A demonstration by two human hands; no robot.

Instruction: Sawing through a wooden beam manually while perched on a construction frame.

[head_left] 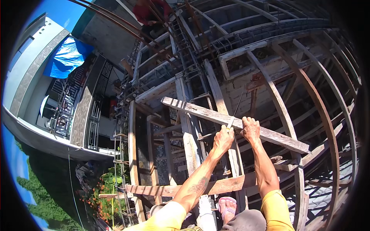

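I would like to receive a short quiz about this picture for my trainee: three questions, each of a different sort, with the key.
1. Multiple choice: Which hand holds the narrow-bladed tool? A) The left. B) The right. C) Neither.
2. True or false: The right hand is clear of the slanting wooden plank, touching nothing.
3. Fill in: The tarp at the picture's upper left is coloured ____.

Key: 1. A, the left hand. 2. False; it is on the plank. 3. Blue.
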